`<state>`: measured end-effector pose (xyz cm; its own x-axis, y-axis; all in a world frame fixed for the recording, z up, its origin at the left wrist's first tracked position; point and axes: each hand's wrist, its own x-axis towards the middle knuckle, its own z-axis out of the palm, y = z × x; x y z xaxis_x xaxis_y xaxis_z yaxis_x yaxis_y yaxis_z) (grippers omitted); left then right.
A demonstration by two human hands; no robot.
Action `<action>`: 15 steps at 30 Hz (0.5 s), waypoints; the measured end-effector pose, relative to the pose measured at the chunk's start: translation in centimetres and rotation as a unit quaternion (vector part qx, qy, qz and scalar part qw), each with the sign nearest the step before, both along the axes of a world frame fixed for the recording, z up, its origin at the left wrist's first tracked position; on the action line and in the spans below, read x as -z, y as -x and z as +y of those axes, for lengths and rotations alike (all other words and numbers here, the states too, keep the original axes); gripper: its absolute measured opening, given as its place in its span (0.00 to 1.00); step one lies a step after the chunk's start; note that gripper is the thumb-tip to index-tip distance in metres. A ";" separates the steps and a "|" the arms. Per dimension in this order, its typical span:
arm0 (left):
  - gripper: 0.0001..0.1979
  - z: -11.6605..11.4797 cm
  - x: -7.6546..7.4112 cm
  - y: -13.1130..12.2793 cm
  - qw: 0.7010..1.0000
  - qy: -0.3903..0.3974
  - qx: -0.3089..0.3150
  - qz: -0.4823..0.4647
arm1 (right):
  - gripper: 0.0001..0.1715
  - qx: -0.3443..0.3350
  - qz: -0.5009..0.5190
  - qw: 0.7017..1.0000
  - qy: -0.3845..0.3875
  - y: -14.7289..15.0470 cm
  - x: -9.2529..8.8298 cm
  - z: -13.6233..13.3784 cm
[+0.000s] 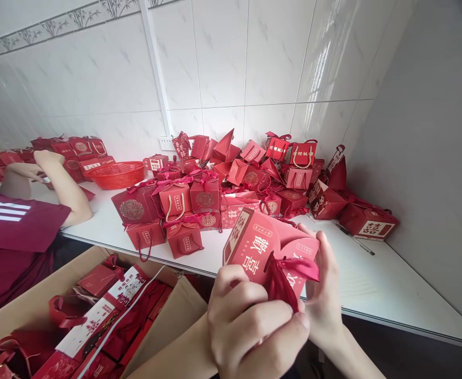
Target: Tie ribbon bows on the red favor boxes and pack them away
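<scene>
A red gift box (250, 245) with white Chinese characters is held up in front of me, tilted, above the table's front edge. My right hand (328, 297) grips it from the right side, thumb and fingers round its edge. My left hand (254, 326) is closed in front of the box, its fingertips pinching the dark pink satin ribbon (284, 279) at the box's top. One ribbon end sticks out to the right, across the folded flaps. The fingers behind the box are partly hidden.
Stacked red gift boxes (205, 200) cover the white table (357, 273) ahead, beside a red plastic basket (116, 176). A pen (355, 239) lies at the right. Below left stands a cardboard carton (187, 300) of red boxes. A co-worker's arm (63, 181) is at the left.
</scene>
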<state>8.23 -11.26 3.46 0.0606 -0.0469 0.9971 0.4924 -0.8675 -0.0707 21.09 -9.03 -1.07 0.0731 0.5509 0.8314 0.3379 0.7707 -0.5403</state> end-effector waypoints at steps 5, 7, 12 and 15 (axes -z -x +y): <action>0.07 -1.2 0.2 0.1 0.994 0.106 -0.026 -0.017 | 0.55 -0.009 0.001 1.000 -0.003 0.0 -0.1 -0.2; 0.08 -1.5 0.2 0.0 0.993 0.112 -0.023 -0.019 | 0.55 -0.015 -0.001 1.000 -0.010 0.0 -0.2 -0.2; 0.06 -1.7 0.3 0.3 0.997 0.081 -0.009 0.019 | 0.56 0.004 -0.022 0.999 -0.038 -0.2 -0.3 0.0; 0.05 -1.3 -0.2 1.7 0.997 0.074 -0.017 -0.014 | 0.59 0.030 -0.047 0.996 -0.064 -0.7 -0.3 0.5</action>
